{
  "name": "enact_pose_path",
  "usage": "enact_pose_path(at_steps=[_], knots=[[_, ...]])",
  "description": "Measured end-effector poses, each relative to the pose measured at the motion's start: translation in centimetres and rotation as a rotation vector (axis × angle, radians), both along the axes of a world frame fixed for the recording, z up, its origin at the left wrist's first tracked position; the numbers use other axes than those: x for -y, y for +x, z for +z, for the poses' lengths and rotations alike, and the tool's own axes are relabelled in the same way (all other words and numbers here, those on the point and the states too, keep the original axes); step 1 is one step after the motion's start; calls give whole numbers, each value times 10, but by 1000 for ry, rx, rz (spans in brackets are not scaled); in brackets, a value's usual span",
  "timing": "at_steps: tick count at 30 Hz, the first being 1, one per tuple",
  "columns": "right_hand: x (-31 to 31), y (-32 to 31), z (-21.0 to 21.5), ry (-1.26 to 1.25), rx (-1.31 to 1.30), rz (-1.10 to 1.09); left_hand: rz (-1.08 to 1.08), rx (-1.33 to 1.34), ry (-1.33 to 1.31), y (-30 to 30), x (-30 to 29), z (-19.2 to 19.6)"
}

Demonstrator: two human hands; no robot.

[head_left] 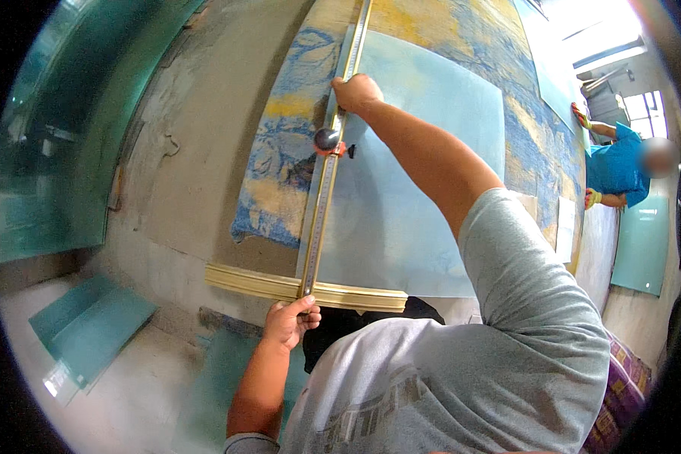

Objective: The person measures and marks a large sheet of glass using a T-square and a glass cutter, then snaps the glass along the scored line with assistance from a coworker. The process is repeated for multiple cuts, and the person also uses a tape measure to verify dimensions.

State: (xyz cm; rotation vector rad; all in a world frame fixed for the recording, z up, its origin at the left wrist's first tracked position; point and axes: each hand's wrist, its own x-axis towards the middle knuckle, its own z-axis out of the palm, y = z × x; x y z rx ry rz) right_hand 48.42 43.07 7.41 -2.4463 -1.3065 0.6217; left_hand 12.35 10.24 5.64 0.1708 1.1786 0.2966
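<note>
A long brass-coloured T-square (324, 200) with a marked scale lies along the left part of a pale glass sheet (424, 174). Its crossbar (253, 284) runs along the sheet's near edge. Where blade and crossbar meet, my left hand (291, 321) is closed on it, thumb on top and fingers curled beneath. Farther up the blade, my right hand (358, 94) grips it, its fingertips partly hidden. Between the hands, a slider with a round black knob (326, 139) and red base sits on the blade, touched by neither hand.
A worn blue and yellow patterned cloth (276, 144) lies under the sheet. Glass panes lean at the left (49, 166), with glass pieces (91, 325) below them. At the far right a person in a blue shirt (617, 168) and gloves stands by another glass sheet (548, 64).
</note>
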Motion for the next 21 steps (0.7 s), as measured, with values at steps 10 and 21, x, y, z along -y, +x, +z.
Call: enact_pose_path(at_steps=[10,21], knots=[[31,54,-8,-80,-71,9,-27,-23,-33,48,28,-3],[167,222,5,-8,-124,-57,-67,-9,-27,221,163,-3]])
